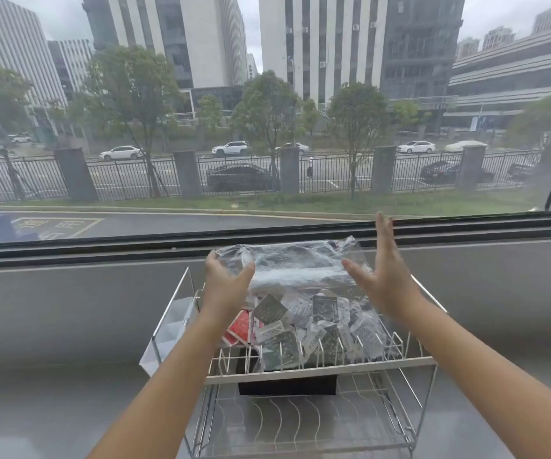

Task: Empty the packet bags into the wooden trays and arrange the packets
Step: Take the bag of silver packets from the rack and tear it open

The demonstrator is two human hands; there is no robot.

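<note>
A clear plastic bag (295,265) full of small packets (313,326), grey, white and red, lies on the upper tier of a white wire rack (320,364). My left hand (226,283) grips the bag's upper left corner, thumb over the plastic. Just right of the bag is my right hand (383,270), its fingers straight and spread and holding nothing. A black box (287,385) sits under the bag, partly hidden. No wooden tray is in view.
The rack stands on a grey counter (68,326) below a wide window (267,127). A white plastic holder (168,329) hangs on the rack's left side. The lower wire tier (300,422) holds nothing.
</note>
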